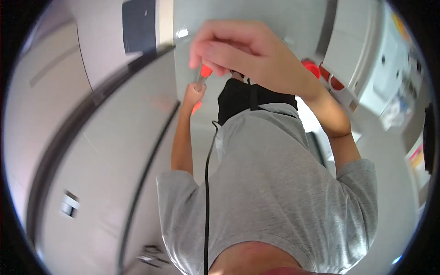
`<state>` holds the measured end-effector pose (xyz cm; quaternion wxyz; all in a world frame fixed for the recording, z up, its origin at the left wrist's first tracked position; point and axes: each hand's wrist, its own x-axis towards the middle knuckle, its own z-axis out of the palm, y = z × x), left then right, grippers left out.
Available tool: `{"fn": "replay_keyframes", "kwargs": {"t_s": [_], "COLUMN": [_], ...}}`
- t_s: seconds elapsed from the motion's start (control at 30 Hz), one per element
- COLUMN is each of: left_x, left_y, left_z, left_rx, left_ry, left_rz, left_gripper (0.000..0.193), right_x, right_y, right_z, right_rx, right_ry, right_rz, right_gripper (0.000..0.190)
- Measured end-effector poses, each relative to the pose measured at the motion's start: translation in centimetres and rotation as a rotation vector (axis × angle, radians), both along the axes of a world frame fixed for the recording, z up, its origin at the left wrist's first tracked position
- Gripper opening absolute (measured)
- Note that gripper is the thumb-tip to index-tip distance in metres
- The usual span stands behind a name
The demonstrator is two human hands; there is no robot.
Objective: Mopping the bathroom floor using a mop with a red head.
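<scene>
My right hand (237, 48) is raised high in front of me, its fingers curled around the red upper end of a long-handled tool (206, 71). Below it, my left hand (195, 92) is closed around the metal-looking shaft of the same tool. An orange-red part (196, 107) shows just under the left fist. The tool's lower end is hidden, so I cannot tell what kind it is. Close to the left forearm stands a glass-like panel (137, 113) with a dark rail (68, 137) along its edge.
On the right are a white washbasin (385, 68) and a red bucket-like container (311, 69). A black cable (207, 178) hangs down my front. A small wall fitting (70, 204) and blurred metal fixtures (153, 256) are on the left. A dark panel (139, 25) stands farther ahead.
</scene>
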<state>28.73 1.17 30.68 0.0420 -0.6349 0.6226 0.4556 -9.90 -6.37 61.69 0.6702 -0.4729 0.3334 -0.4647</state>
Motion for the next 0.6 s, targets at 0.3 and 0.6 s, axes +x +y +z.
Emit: {"fn": "replay_keyframes", "kwargs": {"t_s": [0.3,0.6], "left_x": [-15.5,-35.1], "left_y": [-7.5,-13.4], "left_z": [1.9,5.4], "left_rx": [0.045,-0.191], "left_ry": [0.073,0.274], "left_rz": [-0.545,-0.881], "left_gripper": [0.040,0.029], "right_x": [-9.0,-21.5], "right_y": [4.7,21.0], "right_z": [4.8,4.0], "right_rx": [-0.094,-0.219], "right_ry": [0.311,0.101], "right_rz": [-0.430,-0.954], "right_gripper": [0.022,0.032]}}
